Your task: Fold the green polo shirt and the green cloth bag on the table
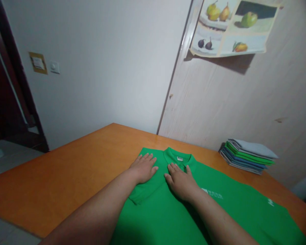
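Note:
A green polo shirt point(234, 211) lies spread face up on the orange wooden table point(66, 177), collar toward the far wall. My left hand point(143, 167) rests flat on the shirt's left shoulder, fingers stretched out and holding nothing. My right hand point(180, 180) lies flat just below the collar point(178, 157), fingers together and extended. The shirt's left sleeve is folded in over the body beneath my left forearm. White print shows on the chest beside my right wrist.
A stack of folded shirts point(247, 154) in grey, green and blue sits at the table's far right against the wood-panel wall. A fruit poster point(232, 27) hangs above. A wall switch point(54, 67) and a dark doorway are at left.

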Action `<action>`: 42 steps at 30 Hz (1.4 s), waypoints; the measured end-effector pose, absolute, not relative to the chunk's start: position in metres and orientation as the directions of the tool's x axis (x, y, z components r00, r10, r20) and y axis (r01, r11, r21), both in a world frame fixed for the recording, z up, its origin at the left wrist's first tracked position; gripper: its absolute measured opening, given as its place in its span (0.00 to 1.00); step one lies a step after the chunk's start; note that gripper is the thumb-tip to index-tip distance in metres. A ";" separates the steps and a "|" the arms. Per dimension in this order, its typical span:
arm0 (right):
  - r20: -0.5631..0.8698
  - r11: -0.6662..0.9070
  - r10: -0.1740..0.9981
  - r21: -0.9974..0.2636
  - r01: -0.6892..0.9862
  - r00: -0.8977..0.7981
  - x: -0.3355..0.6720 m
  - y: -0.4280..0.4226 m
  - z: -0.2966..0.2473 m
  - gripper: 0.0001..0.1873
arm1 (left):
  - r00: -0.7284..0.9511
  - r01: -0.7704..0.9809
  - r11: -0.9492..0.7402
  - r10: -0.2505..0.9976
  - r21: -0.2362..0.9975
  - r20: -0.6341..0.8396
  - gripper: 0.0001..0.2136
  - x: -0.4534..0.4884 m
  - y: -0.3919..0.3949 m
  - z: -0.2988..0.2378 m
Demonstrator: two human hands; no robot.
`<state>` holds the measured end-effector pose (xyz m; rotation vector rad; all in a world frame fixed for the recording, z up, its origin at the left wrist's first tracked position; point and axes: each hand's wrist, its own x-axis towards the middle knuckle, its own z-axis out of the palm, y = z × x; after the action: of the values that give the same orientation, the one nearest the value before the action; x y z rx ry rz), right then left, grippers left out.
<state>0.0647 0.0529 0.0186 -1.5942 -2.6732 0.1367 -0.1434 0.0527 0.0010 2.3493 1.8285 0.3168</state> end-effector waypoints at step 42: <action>0.254 0.890 0.381 -0.363 0.278 -0.889 0.029 -0.016 0.033 0.18 | 0.191 0.669 -0.272 0.962 0.691 0.194 0.14 -0.194 0.066 0.023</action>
<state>0.0287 -0.0165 0.0328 -0.4904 -2.7372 0.4580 -0.1938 0.0655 0.0229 2.0148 1.5231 0.8511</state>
